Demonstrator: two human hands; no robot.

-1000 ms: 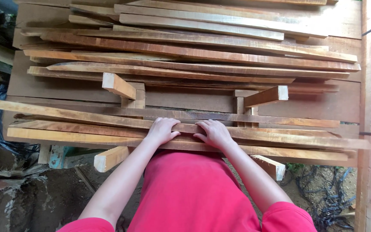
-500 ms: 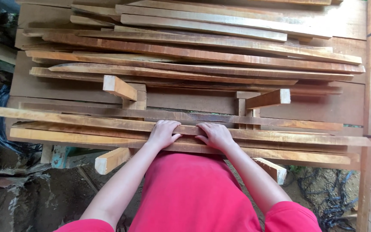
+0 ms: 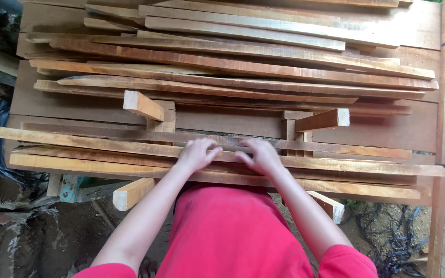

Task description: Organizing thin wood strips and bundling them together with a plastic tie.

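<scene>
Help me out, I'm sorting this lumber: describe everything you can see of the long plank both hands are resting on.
The long plank is a thin, rough-sawn strip of pale orange-brown wood with an uneven, slightly wavy edge. It lies flat and runs nearly the full width of the view, tilting gently down toward the right, at the near edge of the stack. It rests on similar strips and crosses two upright wooden supports. The left hand and right hand lie palm-down on its middle, fingers spread, close together.
</scene>
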